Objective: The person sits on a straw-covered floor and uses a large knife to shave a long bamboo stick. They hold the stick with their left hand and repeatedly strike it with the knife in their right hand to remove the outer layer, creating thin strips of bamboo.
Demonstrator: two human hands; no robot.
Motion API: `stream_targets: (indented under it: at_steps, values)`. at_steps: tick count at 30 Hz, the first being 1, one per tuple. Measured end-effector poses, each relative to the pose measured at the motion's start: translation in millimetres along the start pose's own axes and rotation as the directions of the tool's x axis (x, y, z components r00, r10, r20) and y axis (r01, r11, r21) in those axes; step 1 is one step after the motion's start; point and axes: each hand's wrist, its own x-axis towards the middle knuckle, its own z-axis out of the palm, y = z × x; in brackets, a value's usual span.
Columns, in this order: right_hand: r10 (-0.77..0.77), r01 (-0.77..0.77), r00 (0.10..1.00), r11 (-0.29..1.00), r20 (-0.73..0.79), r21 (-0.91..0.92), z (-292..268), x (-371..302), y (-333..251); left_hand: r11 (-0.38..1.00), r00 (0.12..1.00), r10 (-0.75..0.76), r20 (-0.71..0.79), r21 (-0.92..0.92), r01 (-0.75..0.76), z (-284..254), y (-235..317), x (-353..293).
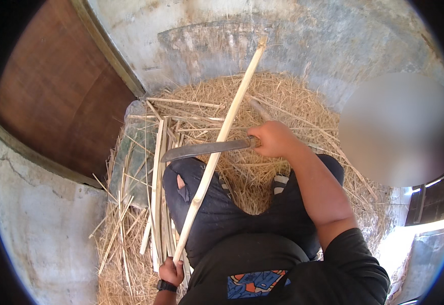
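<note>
A long pale bamboo strip (227,124) slants up from my left side toward the far wall, passing over my left thigh. My left hand (171,271), with a dark watch on the wrist, is closed round its near end. In my right hand (271,138) is the handle of a machete (205,149), held above the straw between my knees. Its dark blade points left and crosses the strip near the middle, seemingly against it. Several split bamboo strips (158,188) lie in a bundle beside my left leg.
Straw and shavings (283,96) cover the floor around my feet. A plastic sack (136,152) lies at the left under loose slivers. Behind stands a stained concrete wall (303,40), with a brown wooden panel (64,96) at the far left. A blurred patch hides the right side.
</note>
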Motion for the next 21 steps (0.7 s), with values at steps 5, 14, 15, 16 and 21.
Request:
stream_targets:
  at_steps: [5, 14, 15, 16, 21]
  values:
    - [0.110, -0.110, 0.994, 0.994, -0.005, 0.013, -28.9, 5.8, 39.7, 0.999, 0.998, -0.039, 0.047, 0.022, 0.038, 5.0, -11.5, 7.1]
    - [0.322, -0.330, 0.916, 0.944, -0.238, 0.010, -98.4, -20.3, 97.0, 0.999, 0.998, 0.039, 0.041, 0.021, -0.040, 14.7, -40.5, 16.0]
    - [0.300, -0.313, 0.943, 0.946, -0.147, -0.080, -103.2, -23.2, 88.5, 0.999, 0.998, 0.049, 0.039, 0.015, -0.050, 15.7, -43.3, 14.5]
    - [0.268, -0.273, 0.962, 0.947, -0.057, -0.166, -110.3, -20.1, 78.6, 0.998, 0.998, 0.053, 0.024, 0.012, -0.053, 14.2, -41.5, 15.4]
    - [0.363, -0.378, 0.914, 0.924, -0.179, -0.055, -131.0, -64.6, 157.3, 0.986, 0.987, 0.154, 0.037, 0.061, -0.156, 11.3, -51.4, 33.7]
